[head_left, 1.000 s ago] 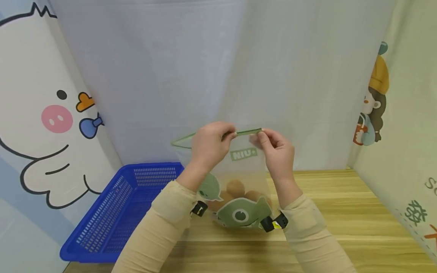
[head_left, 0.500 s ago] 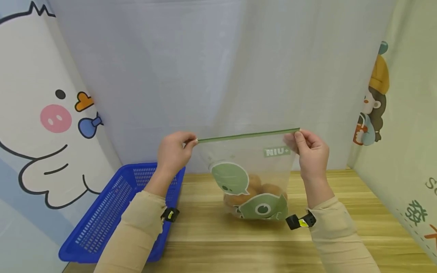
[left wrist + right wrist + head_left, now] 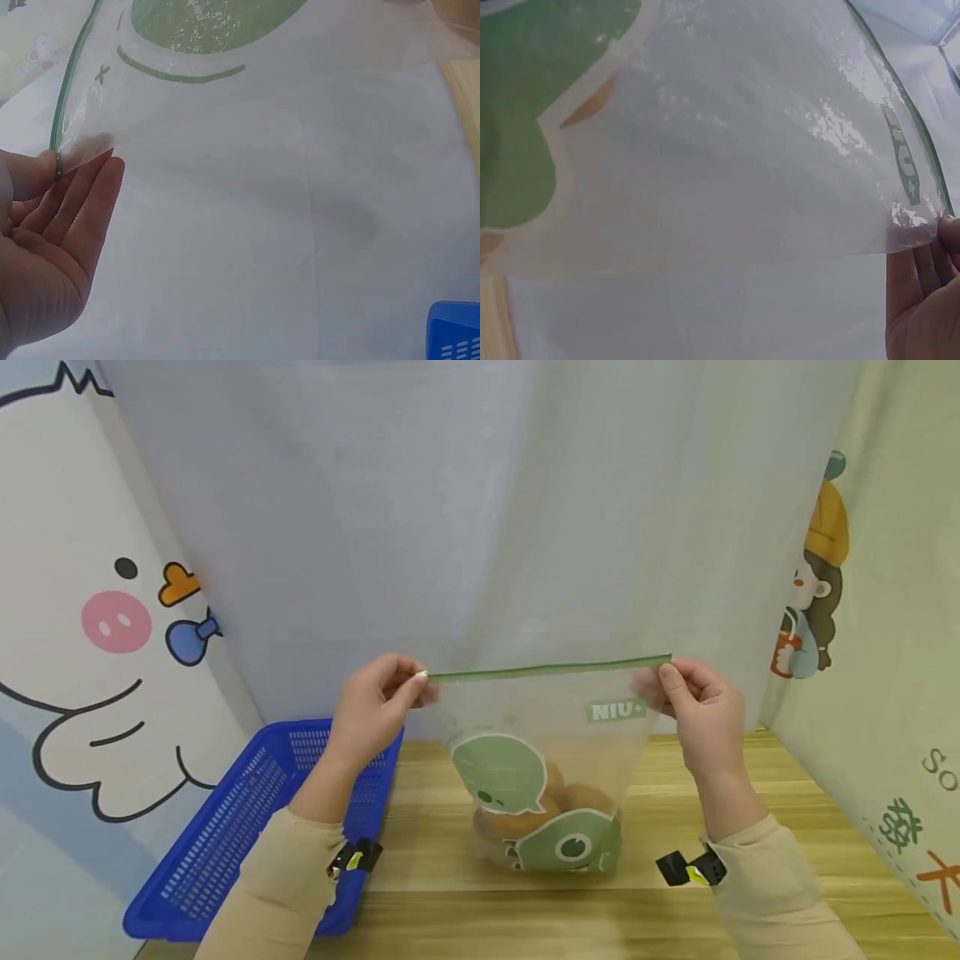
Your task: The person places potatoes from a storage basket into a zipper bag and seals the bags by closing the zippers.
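Note:
A clear zip bag [image 3: 555, 718] with green cartoon prints and a "NIU+" label spans the space between my hands. Its green zip edge [image 3: 547, 669] runs nearly straight across, the two sides together. Several round orange-brown things [image 3: 585, 799] lie in the bottom, partly behind the prints. My left hand [image 3: 375, 706] pinches the top left corner; in the left wrist view its thumb presses the green strip [image 3: 61, 105] against the fingers. My right hand [image 3: 705, 710] pinches the top right corner between thumb and fingers, and the right wrist view shows that hand [image 3: 926, 292] at its edge.
A blue plastic basket [image 3: 180, 860] with slotted walls stands on the left, partly behind my left forearm. Under the bag is a wooden tabletop [image 3: 780, 827]. A white cloth [image 3: 480, 510] hangs behind, with cartoon-printed panels at both sides.
My left hand has slid left along the zip edge to the bag's corner, and the gap at the left has closed. My right hand has moved right, stretching the top edge between both hands.

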A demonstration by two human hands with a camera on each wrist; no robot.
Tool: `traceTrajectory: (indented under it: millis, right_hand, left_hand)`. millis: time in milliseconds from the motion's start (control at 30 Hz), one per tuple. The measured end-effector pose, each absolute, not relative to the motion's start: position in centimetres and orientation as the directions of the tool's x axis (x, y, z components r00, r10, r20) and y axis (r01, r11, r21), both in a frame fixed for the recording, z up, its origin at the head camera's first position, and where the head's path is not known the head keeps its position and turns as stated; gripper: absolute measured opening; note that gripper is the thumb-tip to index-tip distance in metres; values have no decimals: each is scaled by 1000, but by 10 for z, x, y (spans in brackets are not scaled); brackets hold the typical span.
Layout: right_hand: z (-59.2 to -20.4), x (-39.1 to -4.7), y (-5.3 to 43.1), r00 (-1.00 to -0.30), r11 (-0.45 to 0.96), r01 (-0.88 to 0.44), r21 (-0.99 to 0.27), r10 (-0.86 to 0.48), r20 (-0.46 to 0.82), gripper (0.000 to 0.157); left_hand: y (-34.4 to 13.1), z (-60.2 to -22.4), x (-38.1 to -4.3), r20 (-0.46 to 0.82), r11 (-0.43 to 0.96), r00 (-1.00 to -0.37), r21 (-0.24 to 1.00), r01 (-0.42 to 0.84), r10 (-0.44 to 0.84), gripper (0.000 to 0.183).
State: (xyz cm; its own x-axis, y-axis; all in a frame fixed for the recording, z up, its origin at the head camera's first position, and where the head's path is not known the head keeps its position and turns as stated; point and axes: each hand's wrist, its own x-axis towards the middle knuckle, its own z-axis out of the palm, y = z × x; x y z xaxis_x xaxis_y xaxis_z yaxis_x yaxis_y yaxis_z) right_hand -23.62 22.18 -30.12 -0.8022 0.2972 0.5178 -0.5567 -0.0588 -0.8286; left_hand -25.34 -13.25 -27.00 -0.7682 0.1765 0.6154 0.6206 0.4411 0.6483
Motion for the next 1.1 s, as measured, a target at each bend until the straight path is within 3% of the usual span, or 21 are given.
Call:
traceTrajectory:
  millis: [233, 367, 533, 700, 767, 900, 1100]
  right_hand:
    - [-289, -197, 229, -815, -86, -576, -813, 141, 563, 13]
    - [-284, -182, 230, -813, -198, -580, -790, 87, 575, 16]
    - [-297, -183, 232, -855, -283, -501, -818, 14, 519, 24]
    - [-335, -213, 229, -948, -63, -318, -946, 5, 319, 14]
    - [-348, -229, 228, -966, 52, -254, -966, 28, 256, 19]
    - [-368, -264, 226, -982, 190, -166, -968, 62, 181, 36]
    - [-399, -309, 226, -995, 239, -28, -971, 86, 50, 35]
  left_hand:
    - [-146, -257, -216, 628, 276, -745, 692, 667, 226, 8]
    - [-153, -249, -198, 613, 114, -749, 749, 652, 251, 10]
    - [-159, -259, -198, 528, 98, -799, 814, 573, 288, 14]
    - [-156, -292, -231, 269, 235, -929, 914, 330, 256, 22]
    - [-152, -304, -251, 178, 305, -960, 922, 240, 218, 24]
    - [-142, -323, -291, 89, 432, -986, 890, 144, 144, 24]
    - [-129, -359, -333, 29, 472, -999, 880, 47, 46, 18]
